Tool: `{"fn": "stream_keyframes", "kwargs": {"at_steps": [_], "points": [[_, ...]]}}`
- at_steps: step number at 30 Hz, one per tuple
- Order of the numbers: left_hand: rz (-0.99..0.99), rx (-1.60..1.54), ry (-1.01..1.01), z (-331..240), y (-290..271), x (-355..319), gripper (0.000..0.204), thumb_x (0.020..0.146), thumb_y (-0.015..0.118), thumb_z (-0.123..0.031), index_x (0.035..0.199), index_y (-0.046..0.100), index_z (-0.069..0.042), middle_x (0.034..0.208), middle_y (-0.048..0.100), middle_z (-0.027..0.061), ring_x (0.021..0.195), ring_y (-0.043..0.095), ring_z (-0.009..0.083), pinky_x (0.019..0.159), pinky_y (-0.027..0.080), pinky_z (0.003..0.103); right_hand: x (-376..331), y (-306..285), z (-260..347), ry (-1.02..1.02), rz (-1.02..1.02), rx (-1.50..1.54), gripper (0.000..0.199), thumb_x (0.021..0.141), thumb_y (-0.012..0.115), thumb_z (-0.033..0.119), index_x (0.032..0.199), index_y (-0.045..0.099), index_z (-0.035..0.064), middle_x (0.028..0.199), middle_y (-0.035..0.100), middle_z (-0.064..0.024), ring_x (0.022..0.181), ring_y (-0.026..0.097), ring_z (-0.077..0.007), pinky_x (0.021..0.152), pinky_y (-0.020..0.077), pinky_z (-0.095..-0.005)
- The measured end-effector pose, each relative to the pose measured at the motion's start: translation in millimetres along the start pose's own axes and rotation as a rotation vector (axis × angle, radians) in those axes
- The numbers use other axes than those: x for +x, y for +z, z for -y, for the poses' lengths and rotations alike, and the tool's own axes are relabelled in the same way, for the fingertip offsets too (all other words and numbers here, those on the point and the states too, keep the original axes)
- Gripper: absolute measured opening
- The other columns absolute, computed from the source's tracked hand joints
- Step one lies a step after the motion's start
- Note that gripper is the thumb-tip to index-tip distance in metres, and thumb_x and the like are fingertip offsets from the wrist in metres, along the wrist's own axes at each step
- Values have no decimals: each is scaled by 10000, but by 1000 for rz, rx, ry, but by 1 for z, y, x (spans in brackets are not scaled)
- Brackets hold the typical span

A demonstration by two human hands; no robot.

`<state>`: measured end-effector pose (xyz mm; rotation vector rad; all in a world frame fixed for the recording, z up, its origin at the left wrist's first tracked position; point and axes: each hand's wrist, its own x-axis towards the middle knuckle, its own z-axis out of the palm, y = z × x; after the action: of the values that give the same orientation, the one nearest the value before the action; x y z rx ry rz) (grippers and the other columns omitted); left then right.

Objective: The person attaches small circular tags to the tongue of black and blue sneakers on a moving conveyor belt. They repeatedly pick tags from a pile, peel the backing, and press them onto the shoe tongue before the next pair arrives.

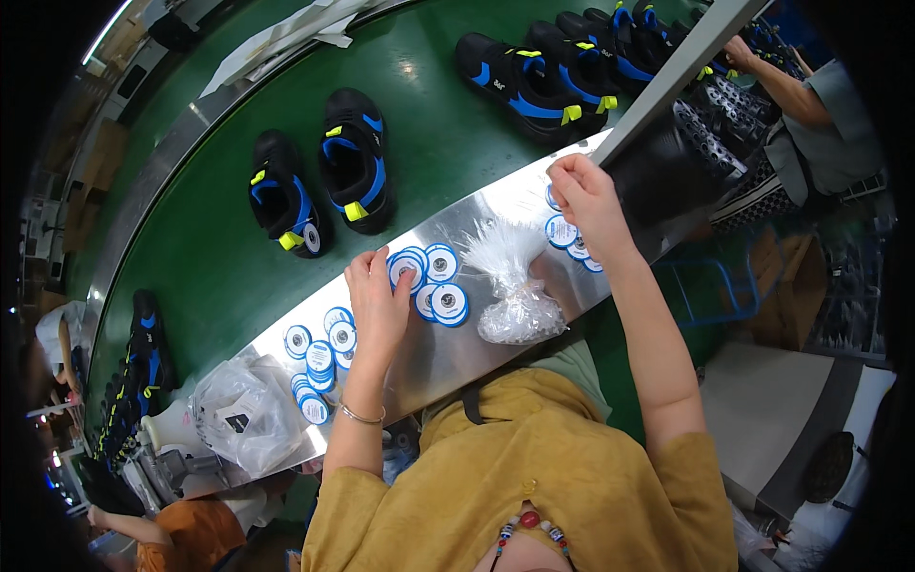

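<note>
I'm seeing the left hand (378, 303) lying flat, fingers spread, pressing on round blue-white tags (431, 278) mid-counter (477, 353). The right hand (588, 198) is hovering far right w/ fingertips pinched together; can't tell on what. A clear bag of plastic ties (515, 291) is sitting btwn them.

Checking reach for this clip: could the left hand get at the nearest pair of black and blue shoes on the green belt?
Probably yes. The left hand rests on round blue and white tags at the metal ledge's far edge, and only bare green belt lies between it and the black and blue shoes.
</note>
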<state>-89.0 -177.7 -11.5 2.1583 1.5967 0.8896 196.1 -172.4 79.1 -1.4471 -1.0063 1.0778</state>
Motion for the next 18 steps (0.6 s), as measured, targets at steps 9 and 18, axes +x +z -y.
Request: {"fn": "stream_keyframes", "kwargs": {"at_steps": [9, 18], "points": [[130, -272, -334, 9, -2, 13, 247, 774, 743, -70, 962, 609, 17, 1010, 532, 146, 880, 547, 259, 776, 475, 335, -4, 9, -4, 6, 92, -83, 92, 919, 603, 113, 952, 597, 27, 705, 527, 36, 627, 421, -32, 553, 313, -197], [126, -640, -511, 18, -10, 15, 144, 849, 689, -31, 958, 611, 22, 759, 622, 33, 620, 558, 84, 547, 445, 217, -11, 22, -22, 33, 87, -216, 92, 922, 601, 132, 957, 595, 47, 741, 547, 29, 666, 450, -30, 561, 345, -200]]}}
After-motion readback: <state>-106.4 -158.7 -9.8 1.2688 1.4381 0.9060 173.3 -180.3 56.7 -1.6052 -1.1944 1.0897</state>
